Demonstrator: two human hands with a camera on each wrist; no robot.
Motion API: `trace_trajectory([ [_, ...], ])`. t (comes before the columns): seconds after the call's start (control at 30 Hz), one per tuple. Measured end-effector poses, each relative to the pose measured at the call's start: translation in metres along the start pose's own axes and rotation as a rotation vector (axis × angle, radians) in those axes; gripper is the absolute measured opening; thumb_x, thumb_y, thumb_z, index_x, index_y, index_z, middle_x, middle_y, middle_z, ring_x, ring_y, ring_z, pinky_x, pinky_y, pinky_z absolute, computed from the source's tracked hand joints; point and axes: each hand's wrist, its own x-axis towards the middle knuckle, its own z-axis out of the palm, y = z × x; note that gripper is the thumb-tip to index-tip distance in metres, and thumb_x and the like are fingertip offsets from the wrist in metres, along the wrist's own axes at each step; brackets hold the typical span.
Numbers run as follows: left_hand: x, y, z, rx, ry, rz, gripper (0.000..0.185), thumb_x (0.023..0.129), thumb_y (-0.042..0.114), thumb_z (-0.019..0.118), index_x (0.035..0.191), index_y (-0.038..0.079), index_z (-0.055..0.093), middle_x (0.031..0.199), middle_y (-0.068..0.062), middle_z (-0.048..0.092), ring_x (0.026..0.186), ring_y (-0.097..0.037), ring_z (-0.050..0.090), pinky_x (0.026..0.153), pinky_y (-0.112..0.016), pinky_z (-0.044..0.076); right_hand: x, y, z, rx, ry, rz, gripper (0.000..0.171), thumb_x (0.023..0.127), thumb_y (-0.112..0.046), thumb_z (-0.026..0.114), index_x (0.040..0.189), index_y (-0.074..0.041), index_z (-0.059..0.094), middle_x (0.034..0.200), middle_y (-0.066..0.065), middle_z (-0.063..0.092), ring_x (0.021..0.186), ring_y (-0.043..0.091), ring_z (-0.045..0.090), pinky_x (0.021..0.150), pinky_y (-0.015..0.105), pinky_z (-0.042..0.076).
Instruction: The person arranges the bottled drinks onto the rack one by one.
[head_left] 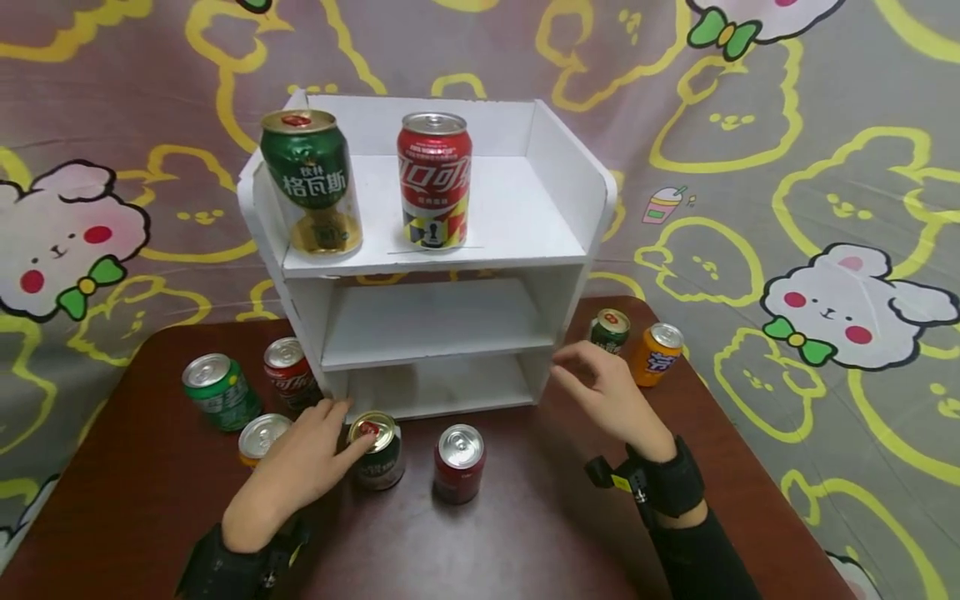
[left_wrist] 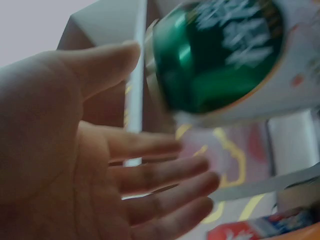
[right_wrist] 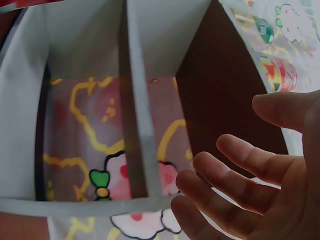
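Note:
My left hand [head_left: 311, 454] reaches over the table at the left. Its thumb overlaps the top of a small green-and-gold can [head_left: 380, 467] in the head view. In the left wrist view the fingers [left_wrist: 155, 182] are spread and fairly straight, with that can's green side [left_wrist: 215, 60] beyond them and nothing held. A dark red cola can [head_left: 459, 479] stands just right of it, on the table before the shelf. By the shelf's right side hovers my right hand [head_left: 615, 396], loosely bent and holding nothing; its fingers [right_wrist: 240, 185] are apart in the right wrist view.
A white shelf [head_left: 442, 357] stands mid-table. On its top are a tall green-and-gold can [head_left: 311, 183] and a red cola can [head_left: 435, 183]. Left of it stand a green can [head_left: 222, 396], a red can [head_left: 291, 375] and an orange can [head_left: 262, 435]; right, a green can [head_left: 610, 331] and an orange can [head_left: 657, 357].

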Motion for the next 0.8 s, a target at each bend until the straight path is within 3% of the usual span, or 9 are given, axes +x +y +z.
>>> trace_trajectory([
  [0.13, 0.0, 0.003, 0.015, -0.035, 0.068, 0.022, 0.079, 0.089, 0.049, 0.059, 0.136, -0.01, 0.038, 0.127, -0.029, 0.046, 0.117, -0.044, 0.044, 0.091, -0.056, 0.041, -0.01, 0.008, 0.0, -0.02, -0.018, 0.039, 0.018, 0.093, -0.02, 0.063, 0.108, -0.011, 0.063, 0.103, -0.003, 0.063, 0.095, 0.012, 0.059, 0.081, 0.037, 0.05],
  [0.3, 0.0, 0.0, 0.037, -0.195, 0.097, -0.019, 0.087, 0.081, 0.056, 0.066, 0.139, -0.003, 0.037, 0.131, -0.026, 0.045, 0.117, -0.041, 0.046, 0.089, -0.055, 0.042, -0.022, 0.019, 0.0, -0.074, -0.053, 0.063, 0.025, 0.091, -0.026, 0.065, 0.111, -0.011, 0.062, 0.106, 0.0, 0.062, 0.096, 0.013, 0.058, 0.08, 0.038, 0.05],
  [0.57, 0.0, -0.01, 0.064, -0.478, 0.229, -0.112, 0.073, 0.072, 0.04, 0.082, 0.129, 0.01, 0.047, 0.113, -0.011, 0.061, 0.1, -0.026, 0.058, 0.082, -0.045, 0.046, -0.044, 0.048, 0.012, -0.193, -0.051, 0.057, 0.027, 0.089, -0.025, 0.068, 0.111, -0.011, 0.063, 0.106, 0.002, 0.061, 0.093, 0.017, 0.058, 0.075, 0.039, 0.05],
  [0.7, 0.003, -0.015, 0.072, -0.571, 0.237, -0.137, 0.07, 0.071, 0.033, 0.083, 0.128, 0.011, 0.048, 0.111, -0.011, 0.063, 0.099, -0.024, 0.058, 0.084, -0.043, 0.044, -0.048, 0.057, 0.016, -0.247, -0.09, 0.1, 0.032, 0.089, -0.029, 0.067, 0.112, -0.007, 0.063, 0.107, 0.007, 0.061, 0.094, 0.023, 0.059, 0.077, 0.043, 0.049],
  [0.8, 0.005, -0.017, 0.075, -0.625, 0.236, -0.112, 0.072, 0.069, 0.027, 0.085, 0.128, 0.01, 0.048, 0.112, -0.011, 0.062, 0.1, -0.023, 0.057, 0.085, -0.042, 0.043, -0.05, 0.061, 0.015, -0.261, -0.145, 0.154, 0.038, 0.088, -0.032, 0.068, 0.115, -0.006, 0.062, 0.111, 0.009, 0.06, 0.098, 0.025, 0.059, 0.081, 0.044, 0.049],
])
